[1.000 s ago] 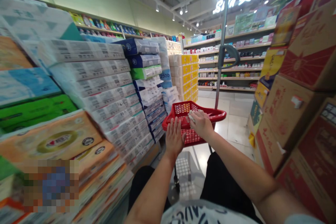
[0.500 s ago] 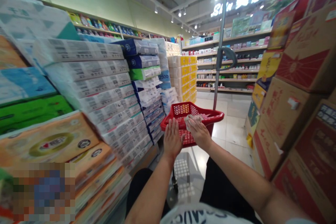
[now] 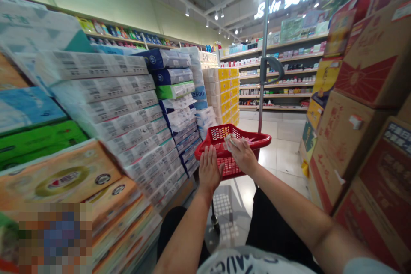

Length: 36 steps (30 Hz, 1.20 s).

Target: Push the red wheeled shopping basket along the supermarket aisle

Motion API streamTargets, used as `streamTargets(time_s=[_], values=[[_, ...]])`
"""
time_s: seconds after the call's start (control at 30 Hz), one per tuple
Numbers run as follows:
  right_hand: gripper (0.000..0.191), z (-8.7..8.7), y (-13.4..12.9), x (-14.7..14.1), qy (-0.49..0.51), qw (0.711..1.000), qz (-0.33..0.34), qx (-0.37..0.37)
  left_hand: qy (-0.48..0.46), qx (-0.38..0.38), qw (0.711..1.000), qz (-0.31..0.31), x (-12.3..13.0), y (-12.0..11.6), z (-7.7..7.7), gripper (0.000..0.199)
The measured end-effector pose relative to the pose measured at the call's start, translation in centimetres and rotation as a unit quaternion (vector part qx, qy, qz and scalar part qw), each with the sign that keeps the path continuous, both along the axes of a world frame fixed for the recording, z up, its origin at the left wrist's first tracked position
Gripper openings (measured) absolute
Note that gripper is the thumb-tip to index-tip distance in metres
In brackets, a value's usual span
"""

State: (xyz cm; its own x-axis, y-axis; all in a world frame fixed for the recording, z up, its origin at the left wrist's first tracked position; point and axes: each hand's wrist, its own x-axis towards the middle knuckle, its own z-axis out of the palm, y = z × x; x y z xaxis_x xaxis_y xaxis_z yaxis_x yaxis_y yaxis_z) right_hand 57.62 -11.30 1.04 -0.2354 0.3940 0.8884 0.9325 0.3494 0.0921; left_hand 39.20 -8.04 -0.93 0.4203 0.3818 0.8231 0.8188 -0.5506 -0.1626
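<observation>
A red shopping cart basket (image 3: 230,168) with perforated walls stands in front of me. My left hand (image 3: 209,170) lies flat with fingers stretched out against the near left part of its rim. My right hand (image 3: 243,154) is pressed down on a crumpled pale cloth or tissue (image 3: 229,139) at the near rim, its fingers together over it. Just beyond the right hand a small pinkish item (image 3: 248,140) shows in part; what it is I cannot make out.
Tall stacks of packaged tissue paper (image 3: 125,107) line the left. Cardboard cartons (image 3: 356,132) are piled on the right. A metal pole with a grey handle (image 3: 263,70) rises beyond the basket. Stocked shelves (image 3: 282,78) stand at the back, past a tiled floor (image 3: 272,154).
My right hand and the cloth have shifted slightly left and up along the rim. The left hand stays on the rim. The whole view has turned a little.
</observation>
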Motion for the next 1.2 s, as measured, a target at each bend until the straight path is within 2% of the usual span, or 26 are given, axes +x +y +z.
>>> streamTargets(time_s=[0.2,0.33,0.4,0.57,0.7,0.8,0.97,1.1,1.2], values=[[0.045,-0.4,-0.6,-0.9,-0.038,0.998,0.039,0.030,0.015,0.001,1.000,-0.002,-0.5,0.0,0.0,0.064],[0.043,1.2,-0.5,-1.0,-0.025,0.999,0.034,0.020,0.006,0.005,1.000,0.002,-0.7,0.2,-0.1,0.063],[0.044,1.5,-0.6,-1.1,-0.023,0.999,0.027,0.005,0.003,0.007,1.000,0.002,-0.8,0.2,0.0,0.063],[0.048,-0.3,-1.0,-1.1,-0.068,0.997,0.034,-0.002,0.014,0.001,1.000,-0.001,-1.2,0.2,0.1,0.062],[0.046,0.2,-0.2,-0.7,-0.081,0.994,0.074,-0.025,0.008,0.005,1.000,0.002,-1.5,0.4,0.3,0.058],[0.047,0.7,0.3,-0.9,-0.067,0.993,0.086,-0.039,-0.002,0.006,1.000,0.005,-1.6,0.6,0.4,0.056],[0.047,0.5,0.3,-2.0,-0.020,0.998,0.051,-0.044,0.001,-0.001,1.000,-0.002,-1.8,0.8,0.2,0.057],[0.042,1.3,1.1,-3.2,0.034,0.995,0.046,-0.085,-0.006,-0.002,1.000,0.001,-1.8,0.7,0.1,0.056],[0.042,0.8,1.2,-3.8,0.054,0.995,0.034,-0.078,-0.010,-0.005,1.000,-0.002,-1.9,0.6,0.1,0.054]])
